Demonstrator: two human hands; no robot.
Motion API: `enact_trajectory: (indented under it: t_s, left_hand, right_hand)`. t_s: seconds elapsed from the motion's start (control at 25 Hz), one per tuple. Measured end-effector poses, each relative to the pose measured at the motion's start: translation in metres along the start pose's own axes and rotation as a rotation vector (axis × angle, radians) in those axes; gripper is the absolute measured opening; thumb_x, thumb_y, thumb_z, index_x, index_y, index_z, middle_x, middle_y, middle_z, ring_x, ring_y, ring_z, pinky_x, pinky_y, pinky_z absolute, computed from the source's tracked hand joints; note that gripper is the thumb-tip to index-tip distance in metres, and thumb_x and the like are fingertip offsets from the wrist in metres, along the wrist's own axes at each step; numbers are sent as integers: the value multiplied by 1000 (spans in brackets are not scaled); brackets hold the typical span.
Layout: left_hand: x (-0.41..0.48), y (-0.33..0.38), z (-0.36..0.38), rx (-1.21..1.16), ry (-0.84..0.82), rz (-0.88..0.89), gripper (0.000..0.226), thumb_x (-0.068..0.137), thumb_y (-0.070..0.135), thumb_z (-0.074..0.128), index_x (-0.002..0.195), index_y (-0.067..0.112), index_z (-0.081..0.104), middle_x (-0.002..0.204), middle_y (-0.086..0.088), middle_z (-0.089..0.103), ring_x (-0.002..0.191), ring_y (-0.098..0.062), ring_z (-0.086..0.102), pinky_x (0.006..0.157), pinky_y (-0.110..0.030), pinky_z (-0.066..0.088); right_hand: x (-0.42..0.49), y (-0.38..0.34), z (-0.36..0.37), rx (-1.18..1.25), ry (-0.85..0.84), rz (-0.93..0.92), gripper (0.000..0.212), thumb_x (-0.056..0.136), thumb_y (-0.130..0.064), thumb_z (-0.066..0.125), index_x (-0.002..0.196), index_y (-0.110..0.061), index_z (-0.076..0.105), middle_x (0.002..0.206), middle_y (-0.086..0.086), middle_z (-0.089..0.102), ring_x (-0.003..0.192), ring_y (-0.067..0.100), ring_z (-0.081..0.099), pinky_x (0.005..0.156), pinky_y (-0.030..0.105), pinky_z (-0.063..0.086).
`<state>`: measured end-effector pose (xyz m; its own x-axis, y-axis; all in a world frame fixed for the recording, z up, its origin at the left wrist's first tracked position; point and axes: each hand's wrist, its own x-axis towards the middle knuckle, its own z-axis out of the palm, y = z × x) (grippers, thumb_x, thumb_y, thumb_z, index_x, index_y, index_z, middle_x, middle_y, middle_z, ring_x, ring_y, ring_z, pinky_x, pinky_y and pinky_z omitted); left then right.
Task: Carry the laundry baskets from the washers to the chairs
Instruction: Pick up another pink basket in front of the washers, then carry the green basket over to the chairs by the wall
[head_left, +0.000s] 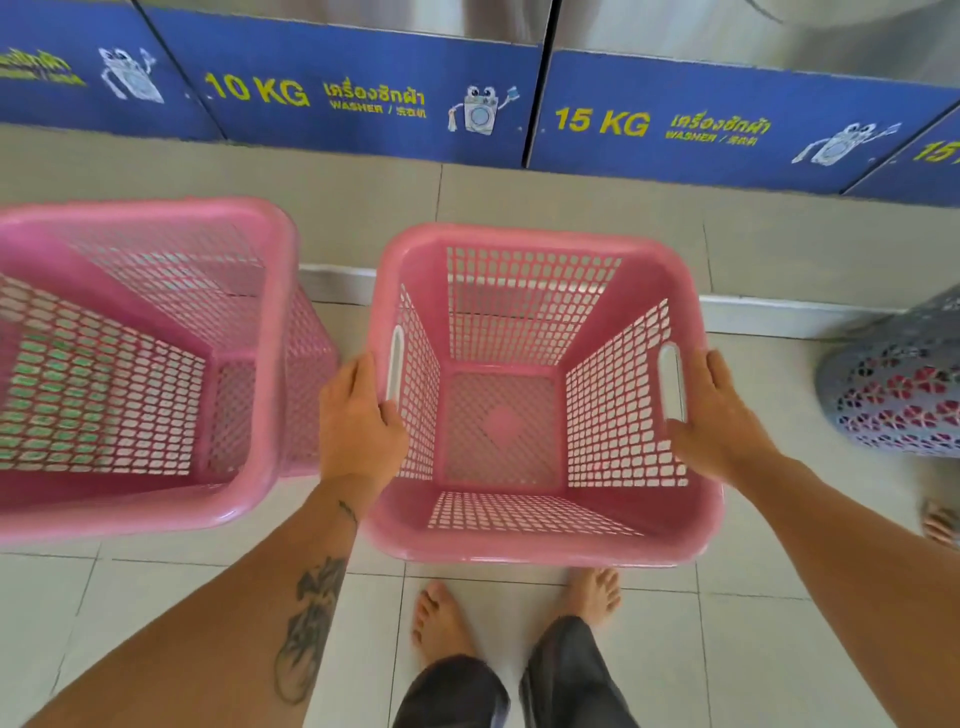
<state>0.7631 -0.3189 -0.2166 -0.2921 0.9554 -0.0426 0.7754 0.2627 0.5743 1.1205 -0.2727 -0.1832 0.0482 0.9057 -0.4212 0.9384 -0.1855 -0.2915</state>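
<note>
An empty pink laundry basket (530, 548) with perforated walls is in front of me, seen from above, just ahead of my bare feet. My left hand (358, 421) grips its left rim beside the white-edged handle slot. On the opposite side my right hand (719, 415) clasps the right rim by the other handle slot. A second empty pink basket (156, 499) stands close on the left, almost touching my left hand. The washers (374, 98) line the back, with blue panels marked 10 KG and 15 KG.
A grey basket with a flower pattern (898, 384) stands at the right edge, and another person's bare foot (943, 522) shows below it. A raised tiled step (779, 312) runs under the washers. Pale floor tiles (753, 649) lie around my feet.
</note>
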Motion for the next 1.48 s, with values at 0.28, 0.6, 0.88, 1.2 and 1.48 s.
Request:
enact_trajectory:
  t_s: [0.28, 0.6, 0.88, 1.2, 1.48]
  left_hand:
    - [-1, 44, -76, -83, -55, -100, 30, 81, 2, 51, 105, 14, 66, 103, 0, 64, 91, -17, 61, 71, -22, 47]
    - [-85, 105, -259, -281, 142, -51, 34, 85, -2, 51, 104, 16, 72, 100, 5, 67, 92, -14, 63, 85, -25, 50]
    - [-125, 59, -442, -209, 284, -74, 28, 86, 5, 54, 104, 15, 74, 96, -5, 74, 76, -18, 62, 73, -25, 44]
    - [-145, -91, -636, -245, 501, -208, 35, 79, -2, 54, 105, 11, 73, 106, -8, 74, 97, -26, 67, 89, -29, 45]
    - [-146, -235, -732, -195, 368, -281, 34, 84, 6, 48, 103, 24, 71, 111, 3, 67, 91, -21, 64, 85, -35, 54]
  right_hand:
    - [-52, -60, -46, 32, -2, -80, 77, 90, -29, 58, 152, -13, 16, 163, 3, 13, 145, 29, 26, 112, 46, 30]
    - [-190, -163, -139, 212, 55, -269, 46, 93, -24, 56, 137, -16, 46, 138, 11, 54, 110, 22, 54, 100, 37, 42]
    - [-286, -314, -195, 91, 65, -502, 58, 94, -23, 52, 148, -13, 34, 152, 12, 40, 137, 28, 39, 111, 37, 29]
    - [-345, -527, -158, 50, 66, -691, 62, 93, -24, 53, 149, -9, 32, 156, 10, 32, 142, 26, 32, 114, 39, 28]
    - [-376, -690, -75, 6, 46, -749, 47, 92, -21, 54, 135, -5, 46, 141, 16, 49, 128, 30, 47, 102, 37, 37]
